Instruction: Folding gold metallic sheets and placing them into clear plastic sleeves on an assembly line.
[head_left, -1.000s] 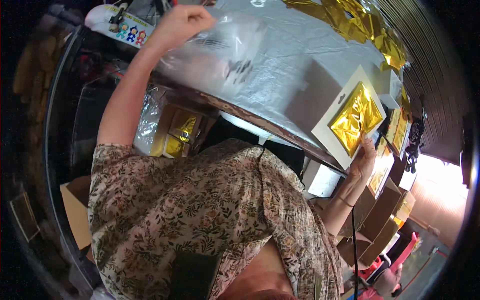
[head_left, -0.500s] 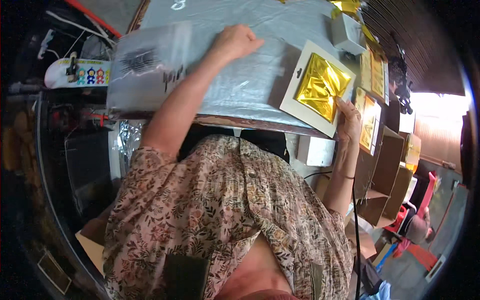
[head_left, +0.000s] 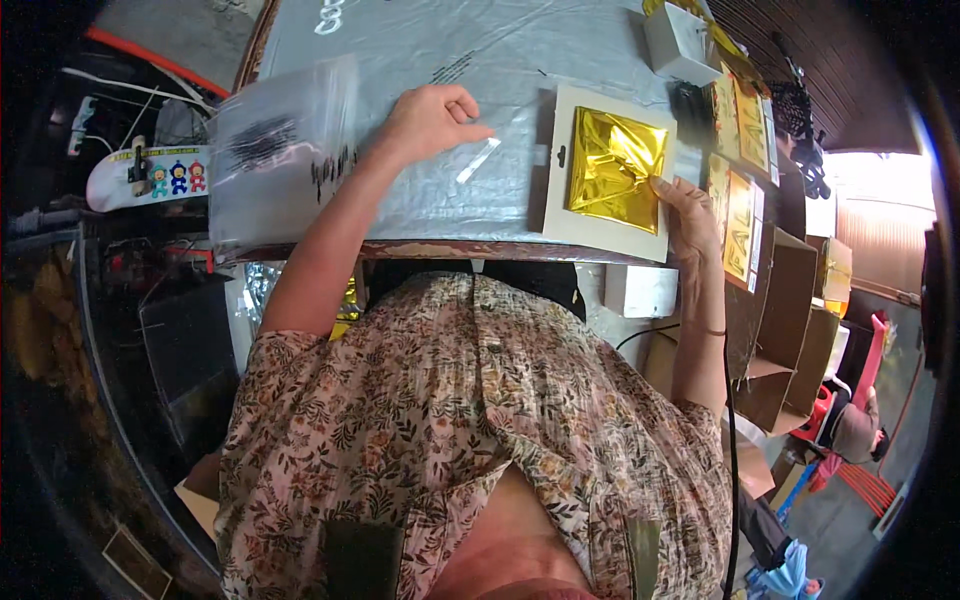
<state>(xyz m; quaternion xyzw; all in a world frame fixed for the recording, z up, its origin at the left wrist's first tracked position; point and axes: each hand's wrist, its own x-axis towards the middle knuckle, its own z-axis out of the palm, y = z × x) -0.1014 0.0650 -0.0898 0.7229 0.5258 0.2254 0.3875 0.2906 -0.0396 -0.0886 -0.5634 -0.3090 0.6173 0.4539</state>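
Observation:
My right hand (head_left: 688,215) grips the right edge of a pale hang-hole card (head_left: 553,205), thumb on top. On the card lies a square, shiny gold foil piece (head_left: 618,170), creased toward its middle. My left hand (head_left: 430,118) is over the table to the left of the card, fingers loosely bent and thumb apart from them. Beside the thumb tip shows a small glossy whitish strip (head_left: 478,160); whether it clings to the thumb or lies on the table I cannot tell. Left of that forearm lies a stack of clear plastic bags (head_left: 285,150) with dark print.
A silvery sheet covers the table (head_left: 450,215). A white box (head_left: 682,45) stands at the far right, near printed orange-yellow packs (head_left: 742,225). Open cardboard boxes (head_left: 775,320) stand right of the table, a white box (head_left: 640,291) below its edge. Another person (head_left: 858,430) is at the far right.
My left hand has drawn back leftward and nearer, its thumb now apart from the fingers. The glossy strip has come into sight beside it. The card has turned straighter in my right hand.

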